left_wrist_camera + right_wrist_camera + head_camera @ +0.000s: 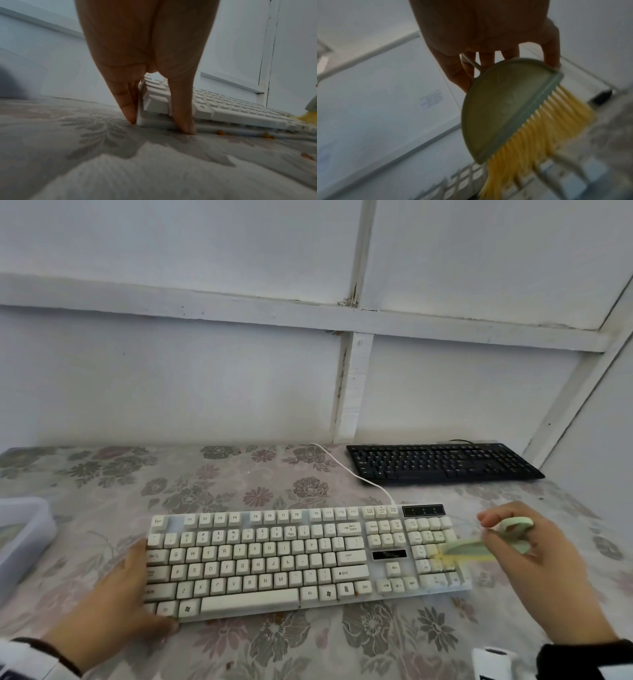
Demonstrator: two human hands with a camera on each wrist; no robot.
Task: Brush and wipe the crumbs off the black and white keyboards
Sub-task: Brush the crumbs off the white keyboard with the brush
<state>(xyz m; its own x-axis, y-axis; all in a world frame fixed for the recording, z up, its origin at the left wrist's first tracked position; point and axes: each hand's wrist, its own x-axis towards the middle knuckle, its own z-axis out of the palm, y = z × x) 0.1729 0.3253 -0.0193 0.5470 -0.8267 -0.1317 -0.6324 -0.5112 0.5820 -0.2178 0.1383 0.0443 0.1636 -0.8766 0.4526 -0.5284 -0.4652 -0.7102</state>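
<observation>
- Gripping a little green brush in the right hand, fingers curled around its loop handle, and the yellow bristles are touching down on the number pad end of the white keyboard.
- Over on the other side, the left hand is bracing that keyboard's left end: in the wrist view the fingers are straight and pressing against the side edge, with the thumb running down the front edge to the cloth. Steadying it, not really grabbing it.
- Orange crumbs are sitting on the floral tablecloth right along the keyboard's front edge, so I'm guessing some stuff is already coming off. Can't tell how much is still stuck between the keys, it's too small to see.
- The black keyboard is lying well apart at the back right by the wall, nobody touching it. Looks like that one's still waiting.
- No wiping cloth in sight, so I'd say we're early on: brushing the white one is underway, and the wiping plus the whole black board are left.
- A clear plastic container is sitting at the far left edge.
</observation>
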